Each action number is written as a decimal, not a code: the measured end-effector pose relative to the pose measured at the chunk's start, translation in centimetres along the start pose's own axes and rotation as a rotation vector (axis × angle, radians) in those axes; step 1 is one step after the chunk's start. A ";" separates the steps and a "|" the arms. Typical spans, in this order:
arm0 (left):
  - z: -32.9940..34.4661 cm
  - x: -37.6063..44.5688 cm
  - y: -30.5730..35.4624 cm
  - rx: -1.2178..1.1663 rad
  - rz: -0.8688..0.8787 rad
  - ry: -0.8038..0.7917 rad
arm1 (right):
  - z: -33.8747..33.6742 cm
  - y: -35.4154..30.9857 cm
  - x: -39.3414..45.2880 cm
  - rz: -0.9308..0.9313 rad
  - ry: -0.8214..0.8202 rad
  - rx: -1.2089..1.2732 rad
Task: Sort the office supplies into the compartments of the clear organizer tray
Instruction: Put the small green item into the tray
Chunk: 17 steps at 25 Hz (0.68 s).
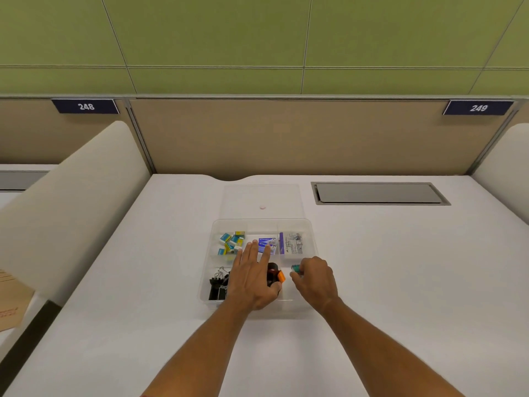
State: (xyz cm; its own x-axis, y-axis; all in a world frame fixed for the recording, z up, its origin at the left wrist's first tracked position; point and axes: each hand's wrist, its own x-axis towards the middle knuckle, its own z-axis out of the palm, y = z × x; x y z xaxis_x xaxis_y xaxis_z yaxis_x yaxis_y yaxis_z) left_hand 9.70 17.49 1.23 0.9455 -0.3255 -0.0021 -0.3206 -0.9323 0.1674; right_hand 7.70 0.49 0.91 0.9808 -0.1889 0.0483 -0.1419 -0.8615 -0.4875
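Left hand (253,277) flat, fingers straight, over tray (312,233); right hand (313,279) pinching small green item (296,269).

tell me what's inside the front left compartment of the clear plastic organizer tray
Black binder clips with silver wire handles lie in that compartment of the clear plastic organizer tray. The left hand covers its right side, so anything under it is hidden.
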 end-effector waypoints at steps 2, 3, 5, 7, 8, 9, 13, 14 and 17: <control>0.1 -0.3 -0.5 0.006 0.002 -0.011 | 0.7 -0.2 0.1 0.024 -0.047 -0.057; 0.1 -0.4 -0.8 0.003 0.002 -0.015 | 1.0 -0.3 0.2 0.040 -0.073 -0.084; 0.3 -0.8 -1.2 -0.007 -0.001 -0.020 | 1.5 -0.5 0.4 0.079 -0.120 -0.105; 0.3 -1.2 -1.7 -0.011 -0.002 -0.023 | 2.0 -0.6 0.5 0.111 -0.146 -0.114; 0.4 -1.3 -1.9 -0.012 -0.004 -0.025 | 2.2 -0.6 0.5 0.122 -0.153 -0.120; 0.4 -1.4 -2.1 -0.014 -0.008 -0.025 | 2.3 -0.6 0.5 0.131 -0.159 -0.128; 0.4 -1.4 -3.0 -0.026 -0.018 -0.005 | 1.6 -1.0 0.5 0.174 -0.165 -0.127; 0.3 -1.3 -3.3 -0.026 -0.019 -0.002 | 1.2 -1.3 0.6 0.179 -0.139 -0.099; 0.2 -1.0 -3.6 -0.030 -0.036 0.002 | -0.2 -2.0 0.9 0.169 -0.072 0.154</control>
State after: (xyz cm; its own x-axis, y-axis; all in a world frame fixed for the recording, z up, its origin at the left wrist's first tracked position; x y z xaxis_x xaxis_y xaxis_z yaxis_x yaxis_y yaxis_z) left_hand 9.89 21.18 0.43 0.9566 -0.2912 -0.0072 -0.2841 -0.9384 0.1965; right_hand 8.80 1.98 2.05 0.9525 -0.2857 -0.1053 -0.2887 -0.7375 -0.6105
